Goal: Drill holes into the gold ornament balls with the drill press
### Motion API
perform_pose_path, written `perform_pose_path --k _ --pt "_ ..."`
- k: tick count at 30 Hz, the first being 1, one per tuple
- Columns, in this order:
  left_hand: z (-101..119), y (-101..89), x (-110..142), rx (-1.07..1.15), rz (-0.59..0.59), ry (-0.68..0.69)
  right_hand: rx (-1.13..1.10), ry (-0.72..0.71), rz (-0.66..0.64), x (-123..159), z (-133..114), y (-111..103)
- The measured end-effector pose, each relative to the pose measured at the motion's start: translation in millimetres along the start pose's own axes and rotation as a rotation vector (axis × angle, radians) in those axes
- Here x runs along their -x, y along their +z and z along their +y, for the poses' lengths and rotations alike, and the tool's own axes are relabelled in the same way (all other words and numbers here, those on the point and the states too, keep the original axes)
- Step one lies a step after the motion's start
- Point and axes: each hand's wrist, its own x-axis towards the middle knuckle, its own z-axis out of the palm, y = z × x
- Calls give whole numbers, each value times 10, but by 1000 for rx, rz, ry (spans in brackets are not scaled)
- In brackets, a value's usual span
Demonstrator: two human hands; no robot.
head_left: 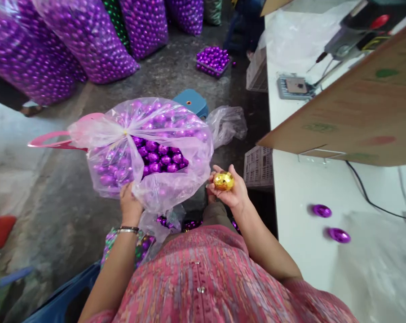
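Observation:
My left hand (129,207) grips the near edge of a big clear plastic bag (171,188). The bag is tied in a knot and has a torn hole in its side. Shiny purple balls (162,157) show through the hole, and more fill the bag behind the plastic. To the right of the bag, my right hand (235,190) is palm up, with a shiny gold faceted ball (223,181) held on its curled fingers. A pink plastic handle-like piece (58,140) sticks out from behind the bag on the left.
Tall sacks of purple balls (85,40) stand at the back left. A blue stool (191,102) and a tray of purple balls (213,60) are on the floor. At right, the white table (293,188) bears two purple pieces (322,210), a cardboard sheet (358,107) and a drill-like tool (347,38).

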Motion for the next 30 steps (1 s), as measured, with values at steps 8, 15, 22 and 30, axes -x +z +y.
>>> perform_pose_path --k 8,15,22,30 --pt "160 -87 219 -60 -7 16 20 -147 88 290 -30 -87" --pt "149 -105 412 -60 47 -8 252 -154 -30 204 111 291" --pt "164 -80 771 237 80 -331 539 -34 -38 -73 528 523" --pt "852 242 802 811 -100 -684 937 197 -306 41 636 539"
